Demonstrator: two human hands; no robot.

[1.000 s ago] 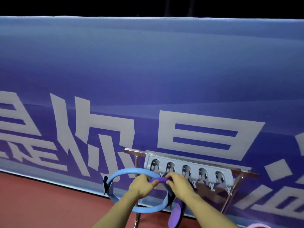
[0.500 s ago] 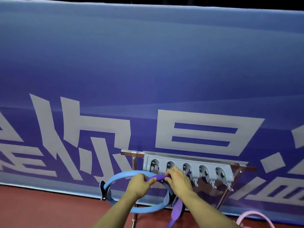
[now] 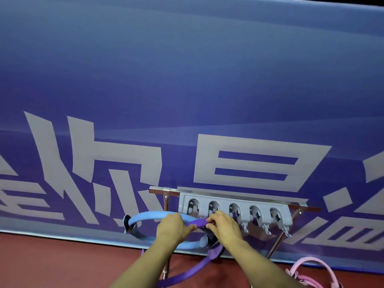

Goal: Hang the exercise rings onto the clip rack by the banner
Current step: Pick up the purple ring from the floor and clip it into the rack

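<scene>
A grey clip rack [image 3: 234, 206] with several clips hangs on a metal stand in front of the blue banner [image 3: 187, 90]. A light blue exercise ring [image 3: 145, 216] sits just left of and below the rack. A purple exercise ring [image 3: 197, 223] crosses it, its top held just under the rack's second clip. My left hand [image 3: 171, 226] and my right hand [image 3: 223, 225] both grip the purple ring's top, a short gap between them. The rest of the purple ring curves down past my arms.
A pink exercise ring [image 3: 311, 265] lies on the red floor at the lower right, by the stand's slanted leg [image 3: 275, 245]. Another upright leg [image 3: 166, 265] of the stand runs down between my forearms. The banner's bottom edge meets the floor just behind.
The view has shifted a little, bringing the pink ring into sight at the lower right. My hands have stayed on the purple ring under the rack, barely moving.
</scene>
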